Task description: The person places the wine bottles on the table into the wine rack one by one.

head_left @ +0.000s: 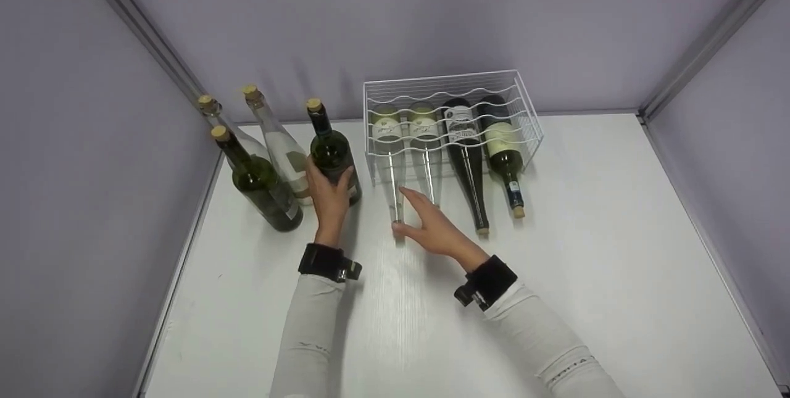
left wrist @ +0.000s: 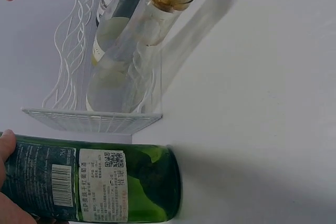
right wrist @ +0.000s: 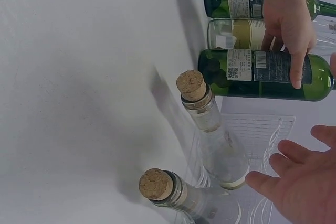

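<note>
My left hand (head_left: 329,200) grips a corked green wine bottle (head_left: 331,150) around its body, left of a white wire wine rack (head_left: 441,76). The bottle stands upright, its back label and barcode facing the left wrist camera. My right hand (head_left: 437,229) has its fingers spread beside the neck of the leftmost clear bottle (head_left: 388,166) lying in the rack. In the right wrist view those fingers (right wrist: 262,184) hold nothing. A second clear bottle (head_left: 426,157), a dark bottle (head_left: 467,160) and a green bottle with a cream label (head_left: 507,160) lie alongside, necks toward me.
Left of my left hand stand a corked green bottle (head_left: 265,191) and two clear corked bottles, one nearer (head_left: 281,145) and one behind (head_left: 244,139). The white table (head_left: 395,324) meets grey walls at the back and both sides.
</note>
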`<state>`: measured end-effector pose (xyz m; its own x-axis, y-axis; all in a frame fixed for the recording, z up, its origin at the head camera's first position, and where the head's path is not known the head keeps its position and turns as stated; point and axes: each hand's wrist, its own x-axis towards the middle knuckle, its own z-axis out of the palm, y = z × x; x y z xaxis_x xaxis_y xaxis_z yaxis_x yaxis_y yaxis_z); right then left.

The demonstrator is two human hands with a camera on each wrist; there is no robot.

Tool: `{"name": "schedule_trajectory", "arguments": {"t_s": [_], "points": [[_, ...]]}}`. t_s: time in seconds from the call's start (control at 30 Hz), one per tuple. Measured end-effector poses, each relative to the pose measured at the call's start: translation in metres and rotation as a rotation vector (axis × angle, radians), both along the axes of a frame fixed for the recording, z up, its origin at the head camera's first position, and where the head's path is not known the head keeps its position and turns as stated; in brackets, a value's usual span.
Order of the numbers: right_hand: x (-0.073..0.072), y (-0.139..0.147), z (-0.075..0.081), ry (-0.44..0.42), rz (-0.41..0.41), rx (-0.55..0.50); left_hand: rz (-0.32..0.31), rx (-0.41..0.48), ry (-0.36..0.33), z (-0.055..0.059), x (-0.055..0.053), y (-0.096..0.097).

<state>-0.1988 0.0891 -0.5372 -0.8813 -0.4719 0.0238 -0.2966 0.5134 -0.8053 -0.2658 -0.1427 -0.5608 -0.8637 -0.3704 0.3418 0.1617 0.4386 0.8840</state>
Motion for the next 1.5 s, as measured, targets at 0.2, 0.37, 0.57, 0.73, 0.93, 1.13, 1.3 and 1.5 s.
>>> {"name": "schedule_trajectory", "arguments": {"t_s": [0.2, 0.37, 0.57, 0.73, 0.93, 1.13, 1.3, 1.5], "points": [[0.000, 0.003, 0.000, 0.013, 0.017, -0.021, 0.005, -0.021, 0.013, -0.001, 0.007, 0.008], [0.000, 0.004, -0.001, 0.019, 0.030, -0.017, 0.017, -0.052, 0.026, -0.001, 0.016, 0.011], [0.000, 0.005, 0.000, 0.017, 0.021, -0.019, 0.013, -0.107, 0.097, -0.001, 0.024, 0.011], [0.000, 0.006, 0.003, 0.024, 0.015, -0.022, -0.007, -0.132, 0.147, 0.000, 0.031, 0.013], [0.000, 0.010, 0.007, 0.049, -0.005, -0.039, -0.033, -0.135, 0.192, 0.002, 0.037, 0.017], [0.000, 0.013, 0.013, 0.048, -0.018, -0.057, -0.039, -0.171, 0.251, 0.002, 0.042, 0.019], [0.000, 0.017, 0.018, 0.041, -0.023, -0.060, -0.060, -0.200, 0.271, 0.002, 0.047, 0.020], [-0.001, 0.021, 0.025, 0.067, -0.024, -0.092, -0.087, -0.234, 0.265, 0.003, 0.053, 0.020]]}}
